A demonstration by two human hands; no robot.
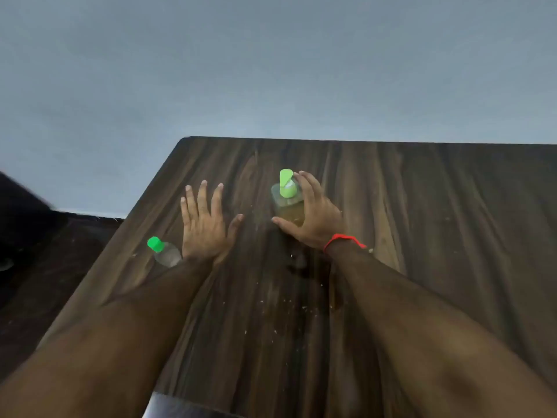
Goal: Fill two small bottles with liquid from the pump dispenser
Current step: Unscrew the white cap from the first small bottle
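The pump dispenser (286, 203), a clear bottle with a green pump head and yellowish liquid low inside, stands upright near the middle of the dark wooden table (422, 221). My right hand (313, 215) wraps its right side, thumb across the front. My left hand (205, 224) is spread flat over the table to the dispenser's left, fingers apart, holding nothing. One small clear bottle (164, 251) with a green cap stands by my left wrist, near the table's left edge. I see only this one small bottle.
The table's left edge runs diagonally beside the small bottle; a dark floor (45, 267) lies beyond it. A grey wall (271, 70) stands behind the far edge. Pale crumbs (289, 303) are scattered between my forearms. A red thread (343, 239) circles my right wrist.
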